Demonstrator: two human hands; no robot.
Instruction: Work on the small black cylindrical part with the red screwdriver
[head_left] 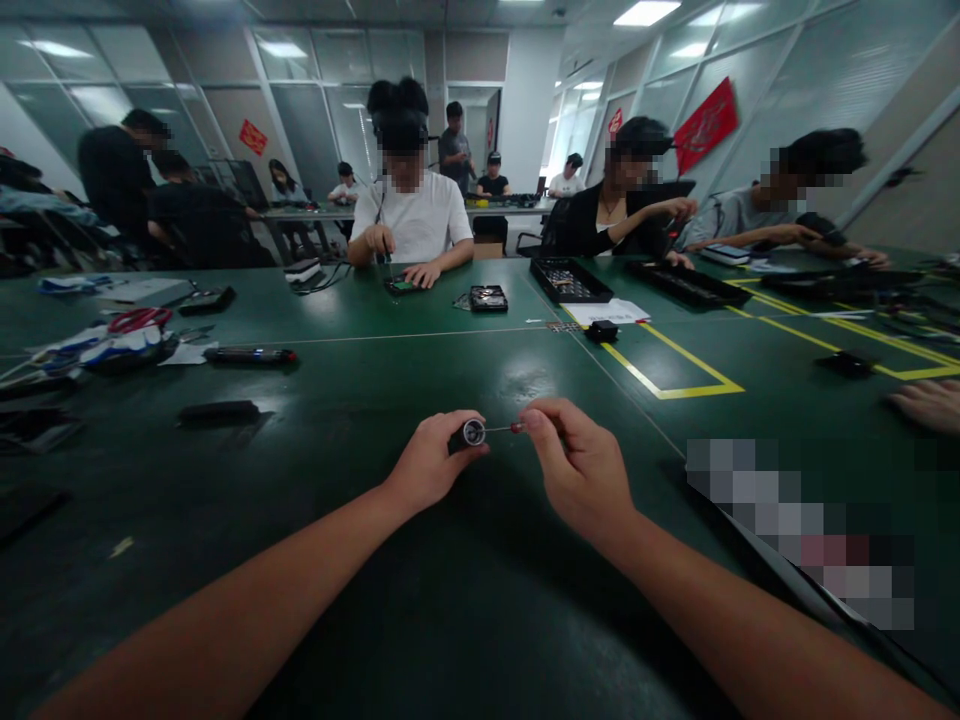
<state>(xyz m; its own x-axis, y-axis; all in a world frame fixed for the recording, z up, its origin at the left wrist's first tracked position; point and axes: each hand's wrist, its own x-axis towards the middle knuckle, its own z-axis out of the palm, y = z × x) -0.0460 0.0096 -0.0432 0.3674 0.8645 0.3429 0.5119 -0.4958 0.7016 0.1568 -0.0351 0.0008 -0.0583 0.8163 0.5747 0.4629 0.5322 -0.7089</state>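
Note:
My left hand (pixel 426 462) is closed around a short dark cylinder (pixel 473 433) whose round silver-rimmed open end faces me. What the cylinder belongs to cannot be made out, as my fingers cover much of its body. In my right hand (pixel 589 468), thumb and fingers pinch a small screwdriver (pixel 516 428) by its red handle. Its thin metal shaft points left, and the tip is at the rim of the cylinder. Both hands are above the dark green table (pixel 450 560), near its middle.
Left on the table lie a black pen-shaped tool (pixel 251 357), a dark elongated piece (pixel 219 412) and gloves (pixel 124 345). A black parts tray (pixel 570 280) and a small black block (pixel 601 331) are at the back right. Across the table, a person in white (pixel 411 215) works.

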